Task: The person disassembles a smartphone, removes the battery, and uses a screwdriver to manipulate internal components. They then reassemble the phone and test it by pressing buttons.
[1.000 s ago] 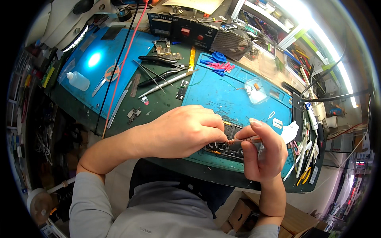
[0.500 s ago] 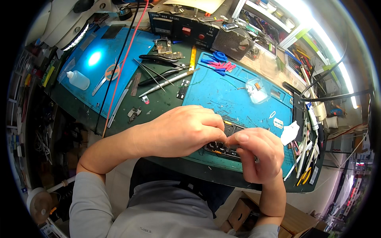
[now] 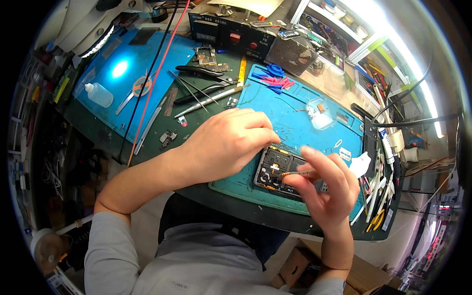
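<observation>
Fingers of right hand (image 3: 327,189) pinching thin screwdriver (image 3: 295,174); left hand (image 3: 228,142) curled, steadying opened device (image 3: 280,169). Back cover off, internals exposed; disassembly apparently midway.

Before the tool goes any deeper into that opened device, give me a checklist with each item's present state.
1. Left hand steadies the opened device: ok, it rests on the device's upper edge.
2. Right hand grips the thin tool: ok, pinched in the fingers.
3. Tool tip on the right spot: cannot tell, too small.
4. Device lies flat on the blue mat: ok.
5. Tweezers lie apart from the hands: ok.
6. Loose parts near the device: cannot tell.
</observation>
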Motion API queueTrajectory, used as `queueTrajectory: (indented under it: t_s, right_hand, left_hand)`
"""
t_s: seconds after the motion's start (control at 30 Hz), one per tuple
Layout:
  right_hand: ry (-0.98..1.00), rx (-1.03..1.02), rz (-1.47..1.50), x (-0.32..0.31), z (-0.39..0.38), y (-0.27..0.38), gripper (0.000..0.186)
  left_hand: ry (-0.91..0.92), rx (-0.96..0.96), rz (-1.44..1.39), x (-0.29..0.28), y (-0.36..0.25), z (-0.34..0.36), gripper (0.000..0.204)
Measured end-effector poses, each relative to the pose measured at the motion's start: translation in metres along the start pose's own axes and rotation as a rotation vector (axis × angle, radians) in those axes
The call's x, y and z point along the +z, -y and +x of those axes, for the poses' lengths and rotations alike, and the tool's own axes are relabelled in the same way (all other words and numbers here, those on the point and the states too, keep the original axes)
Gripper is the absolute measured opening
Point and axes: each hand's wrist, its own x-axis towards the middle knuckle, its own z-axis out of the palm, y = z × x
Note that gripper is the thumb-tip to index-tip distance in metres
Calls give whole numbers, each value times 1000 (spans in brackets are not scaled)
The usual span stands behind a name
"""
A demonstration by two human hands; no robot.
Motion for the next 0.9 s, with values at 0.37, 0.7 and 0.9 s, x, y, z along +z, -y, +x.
queueTrajectory:
  t_s: [0.37,0.7,0.9]
  right_hand:
    - [-86,-81,4,11,6,-6,47]
    - [-17,-25,-101,5,1,1,53]
    - [13,-19,30,8,1,2,54]
  left_hand:
    - [53,23,77,5,5,-3,14]
    - [72,5,84,5,5,-4,13]
    - [63,17,94,7,7,-2,12]
